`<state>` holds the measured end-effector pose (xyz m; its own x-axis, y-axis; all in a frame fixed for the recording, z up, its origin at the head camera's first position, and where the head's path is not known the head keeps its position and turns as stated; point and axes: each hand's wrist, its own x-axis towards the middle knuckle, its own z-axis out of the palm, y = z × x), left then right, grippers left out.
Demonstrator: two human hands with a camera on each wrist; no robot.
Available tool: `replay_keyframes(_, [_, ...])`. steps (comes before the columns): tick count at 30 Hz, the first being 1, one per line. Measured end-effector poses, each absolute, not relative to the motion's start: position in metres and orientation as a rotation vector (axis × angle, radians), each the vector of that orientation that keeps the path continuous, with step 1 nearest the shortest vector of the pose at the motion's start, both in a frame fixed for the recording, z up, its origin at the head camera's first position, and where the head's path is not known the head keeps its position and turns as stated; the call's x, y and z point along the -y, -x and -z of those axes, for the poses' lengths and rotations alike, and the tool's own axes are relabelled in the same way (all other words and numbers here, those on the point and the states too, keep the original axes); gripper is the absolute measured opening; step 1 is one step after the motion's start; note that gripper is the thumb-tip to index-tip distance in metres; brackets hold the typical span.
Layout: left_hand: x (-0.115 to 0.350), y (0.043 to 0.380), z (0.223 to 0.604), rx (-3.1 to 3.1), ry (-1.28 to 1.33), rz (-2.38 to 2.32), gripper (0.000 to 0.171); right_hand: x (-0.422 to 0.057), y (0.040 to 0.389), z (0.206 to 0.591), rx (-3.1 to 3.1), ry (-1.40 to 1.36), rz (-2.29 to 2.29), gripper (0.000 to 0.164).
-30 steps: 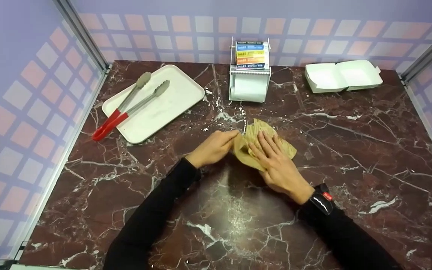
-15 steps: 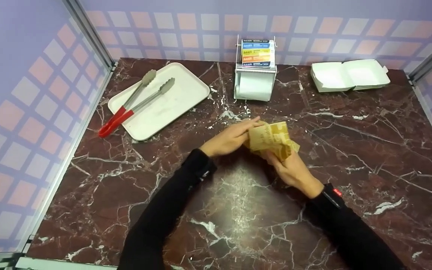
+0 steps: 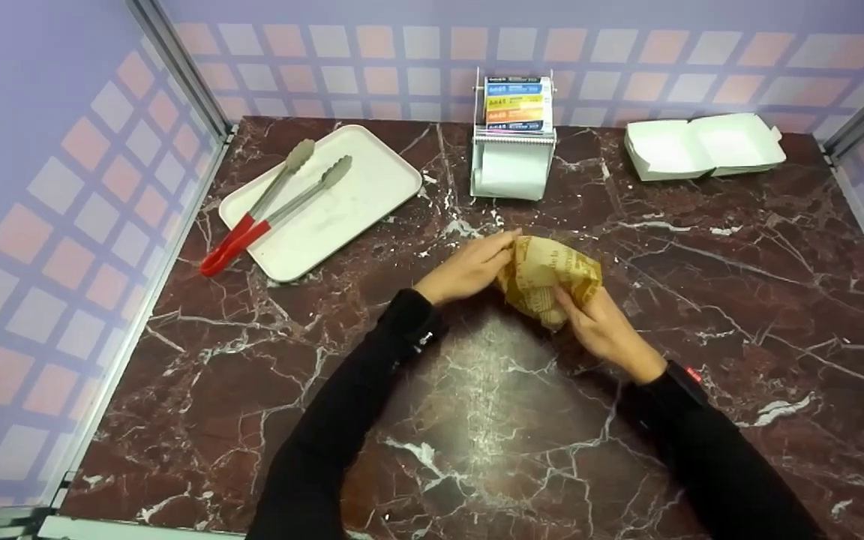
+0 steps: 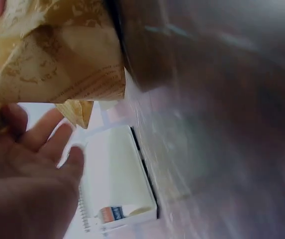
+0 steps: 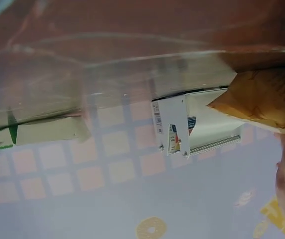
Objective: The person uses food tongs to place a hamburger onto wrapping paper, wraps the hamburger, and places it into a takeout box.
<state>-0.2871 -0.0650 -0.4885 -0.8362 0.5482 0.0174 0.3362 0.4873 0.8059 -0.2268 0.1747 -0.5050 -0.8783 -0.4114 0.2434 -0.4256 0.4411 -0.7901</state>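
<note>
Over middle of worktop (image 3: 469, 420): folded paper parcel (image 3: 544, 271). Right hand (image 3: 612, 334) grips its near right part; left hand (image 3: 468, 268), fingers loosely extended, at its left side. Probably best: hold fold firmly, press edges gently, so paper does not unfold.

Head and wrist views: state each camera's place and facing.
Head: on the head, facing forward and down at the wrapper; left hand, right hand and sleeves show.
Left wrist: on that wrist, facing wrapper and dispenser; left hand shows.
Right wrist: on that wrist, facing the back wall; part of right hand shows.
Both wrist views share wrapper and dispenser.
</note>
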Motion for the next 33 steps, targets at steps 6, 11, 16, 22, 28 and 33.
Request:
replay_keyframes(6, [0.065,0.293,0.491,-2.361,-0.784,-1.393,0.023,-0.178,0.231,0.501,2.673,-0.767,-1.474,0.035])
replay_keyframes(11, [0.078,0.294,0.492,-2.362,-0.967,-1.193,0.019,-0.178,0.232,0.503,2.682,-0.802,-1.462,0.036])
replay_keyframes(16, [0.086,0.295,0.494,-2.274,-1.002,-1.132,0.040,-0.183,0.232,0.501,2.737,-0.786,-1.463,0.029])
replay_keyframes(22, [0.095,0.299,0.496,-2.211,-0.830,-1.224,0.049,-0.192,0.236,0.495,2.810,-0.793,-1.489,0.031])
replay_keyframes(28, [0.096,0.301,0.493,-2.249,-0.901,-1.286,0.059,-0.193,0.239,0.493,2.821,-0.879,-1.469,0.039])
replay_keyframes(33, [0.086,0.296,0.491,-2.157,-0.904,-1.326,0.087,-0.191,0.240,0.493,2.830,-0.873,-1.485,0.038])
